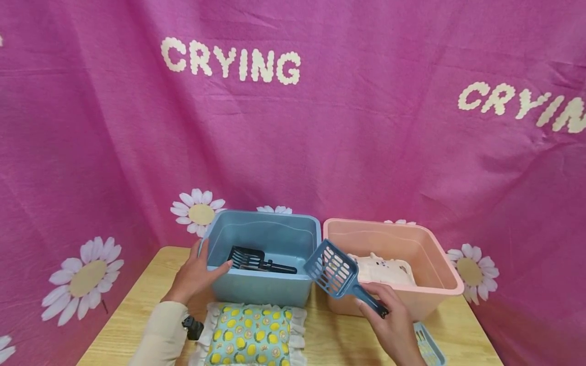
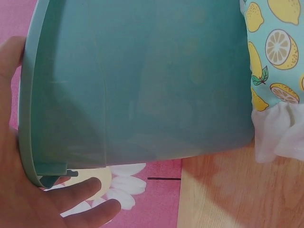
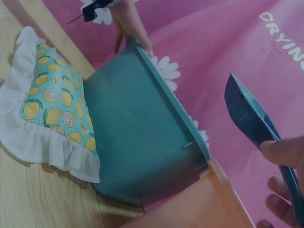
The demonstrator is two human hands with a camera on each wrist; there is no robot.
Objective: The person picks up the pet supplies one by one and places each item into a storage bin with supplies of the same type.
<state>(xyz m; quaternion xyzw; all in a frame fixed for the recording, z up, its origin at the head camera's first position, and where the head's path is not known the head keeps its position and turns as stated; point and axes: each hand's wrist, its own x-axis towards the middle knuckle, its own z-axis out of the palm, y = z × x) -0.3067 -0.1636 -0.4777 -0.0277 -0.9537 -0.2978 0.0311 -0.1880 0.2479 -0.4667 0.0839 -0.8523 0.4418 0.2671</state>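
My right hand grips the handle of a blue slotted litter scoop, holding it in the air over the front of the gap between two bins. The scoop shows side-on in the right wrist view. At the front left corner of the blue bin, my left hand rests on the rim with fingers and thumb spread along either side. Inside that bin lies a black slotted scoop. In the pink bin is a cream cloth item with small dark marks.
A lemon-print cushion with white ruffles lies before the blue bin. A light blue slotted item lies near the table's right front, partly behind my right hand. Pink fabric hangs behind the wooden table.
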